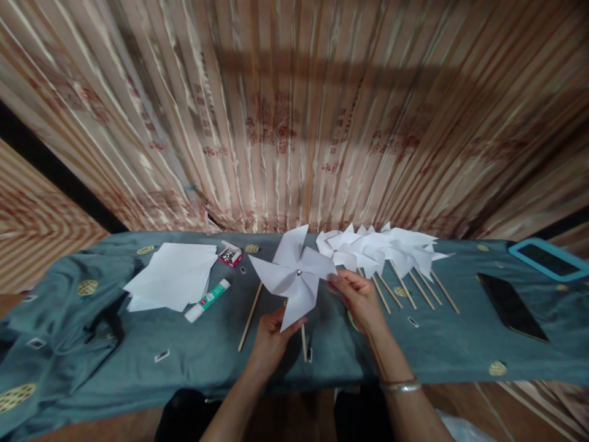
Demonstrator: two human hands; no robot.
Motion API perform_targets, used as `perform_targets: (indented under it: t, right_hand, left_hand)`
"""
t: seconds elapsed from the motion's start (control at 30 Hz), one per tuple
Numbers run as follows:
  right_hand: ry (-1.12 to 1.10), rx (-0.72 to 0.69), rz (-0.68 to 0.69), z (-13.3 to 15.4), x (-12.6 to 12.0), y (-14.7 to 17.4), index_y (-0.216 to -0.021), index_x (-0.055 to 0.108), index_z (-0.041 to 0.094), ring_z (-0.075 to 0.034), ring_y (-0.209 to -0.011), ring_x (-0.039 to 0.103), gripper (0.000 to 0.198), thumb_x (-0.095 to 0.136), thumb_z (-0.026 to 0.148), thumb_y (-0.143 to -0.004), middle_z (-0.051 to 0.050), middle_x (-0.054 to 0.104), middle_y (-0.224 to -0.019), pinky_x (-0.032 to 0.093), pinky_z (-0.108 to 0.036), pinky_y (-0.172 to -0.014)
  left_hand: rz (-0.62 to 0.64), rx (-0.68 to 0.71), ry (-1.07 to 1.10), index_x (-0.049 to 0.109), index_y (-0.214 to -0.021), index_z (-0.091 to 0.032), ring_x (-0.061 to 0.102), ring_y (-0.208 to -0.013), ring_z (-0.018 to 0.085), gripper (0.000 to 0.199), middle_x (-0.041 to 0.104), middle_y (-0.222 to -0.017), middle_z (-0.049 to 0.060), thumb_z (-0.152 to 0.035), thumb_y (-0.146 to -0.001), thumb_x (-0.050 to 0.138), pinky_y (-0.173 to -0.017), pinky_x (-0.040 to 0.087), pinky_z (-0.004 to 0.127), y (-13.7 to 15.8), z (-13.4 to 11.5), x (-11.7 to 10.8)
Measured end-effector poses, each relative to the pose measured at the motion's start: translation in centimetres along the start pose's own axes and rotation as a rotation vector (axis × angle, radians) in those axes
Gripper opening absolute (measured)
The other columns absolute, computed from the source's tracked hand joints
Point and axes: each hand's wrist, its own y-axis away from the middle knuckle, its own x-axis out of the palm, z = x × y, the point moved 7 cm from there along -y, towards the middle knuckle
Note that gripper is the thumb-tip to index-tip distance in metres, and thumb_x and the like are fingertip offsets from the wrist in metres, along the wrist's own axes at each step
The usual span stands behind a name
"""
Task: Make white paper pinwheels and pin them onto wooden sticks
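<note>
A white paper pinwheel [294, 273] with a silver pin at its centre is held up over the middle of the table. My left hand [271, 337] grips it from below, its fingers closed near the wooden stick [304, 344] under the lowest blade. At the right blade, the fingertips of my right hand [359, 298] pinch the paper edge. Behind the pinwheel's left side, another wooden stick [250, 316] lies slanted on the cloth.
Several finished pinwheels [381, 248] overlap at the back right. White paper sheets [172, 276], a glue stick [207, 301] and a small red box of pins [229, 254] lie left. A black phone [512, 307] and a blue-framed tablet [550, 259] are far right on the green cloth [197, 359].
</note>
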Motion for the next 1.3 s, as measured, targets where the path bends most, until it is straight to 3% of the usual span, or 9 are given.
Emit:
perform_targets:
  t: [0.2,0.47,0.63,0.87,1.0,1.1,1.3]
  right_hand:
    - [0.11,0.019,0.108,-0.4,1.5,0.5,-0.069,0.076,0.022,-0.013,-0.059,0.058,0.033,0.086,0.051,-0.057,-0.002,0.073,-0.067,0.048,-0.027,-0.059]
    - [0.161,0.048,0.237,-0.6,3.4,1.4,-0.062,0.075,0.02,-0.011,-0.056,0.05,0.036,0.081,0.056,-0.062,-0.001,0.068,-0.061,0.041,-0.025,-0.056]
    - [0.212,0.056,0.366,-0.7,4.4,2.3,-0.065,0.077,0.02,-0.011,-0.056,0.05,0.036,0.076,0.056,-0.07,-0.001,0.067,-0.061,0.042,-0.025,-0.056]
    - [0.258,0.151,0.548,-1.4,4.8,2.9,-0.072,0.078,0.019,-0.01,-0.055,0.052,0.042,0.073,0.06,-0.07,-0.002,0.071,-0.067,0.043,-0.024,-0.055]
    - [0.264,0.064,0.345,-0.2,2.4,1.4,-0.068,0.076,0.019,-0.011,-0.057,0.054,0.04,0.078,0.06,-0.065,0.0,0.067,-0.062,0.044,-0.024,-0.057]
    - [0.139,-0.008,0.156,0.5,0.9,0.7,-0.078,0.078,0.023,-0.014,-0.067,0.06,0.039,0.084,0.055,-0.058,-0.001,0.072,-0.073,0.049,-0.026,-0.066]
    - [0.103,-0.032,0.063,0.4,0.8,0.6,-0.067,0.075,0.021,-0.012,-0.058,0.056,0.033,0.087,0.049,-0.053,-0.001,0.069,-0.064,0.046,-0.026,-0.057]
  left_hand:
    - [-0.027,-0.005,-0.024,0.077,-0.073,-0.018,0.069,-0.078,0.026,0.027,0.076,-0.077,0.006,-0.042,-0.061,0.079,-0.079,0.052,0.034,-0.1,0.6,-0.7]
    - [-0.105,-0.002,0.116,0.078,-0.08,-0.018,0.071,-0.092,0.029,0.028,0.078,-0.091,0.01,-0.035,-0.058,0.081,-0.092,0.052,0.041,-0.1,0.5,-0.9]
    - [0.0,0.095,0.075,0.079,-0.081,-0.019,0.07,-0.098,0.029,0.022,0.078,-0.091,0.009,-0.036,-0.067,0.074,-0.101,0.046,0.043,-0.2,-0.5,-0.2]
    - [-0.011,0.078,0.059,0.08,-0.088,-0.02,0.071,-0.094,0.029,0.025,0.078,-0.094,0.007,-0.034,-0.069,0.073,-0.094,0.051,0.042,-0.2,-0.3,-0.6]
    - [-0.021,0.057,0.03,0.08,-0.087,-0.02,0.07,-0.098,0.029,0.025,0.078,-0.096,0.007,-0.034,-0.067,0.074,-0.096,0.049,0.04,0.0,-0.3,-0.6]
    - [-0.041,0.036,0.008,0.08,-0.087,-0.021,0.069,-0.099,0.03,0.026,0.078,-0.098,0.008,-0.034,-0.066,0.075,-0.094,0.05,0.04,0.1,0.0,-0.8]
    - [0.02,0.122,-0.084,0.08,-0.086,-0.022,0.068,-0.094,0.027,0.02,0.077,-0.095,0.008,-0.034,-0.073,0.071,-0.089,0.048,0.035,0.0,-0.2,-0.3]
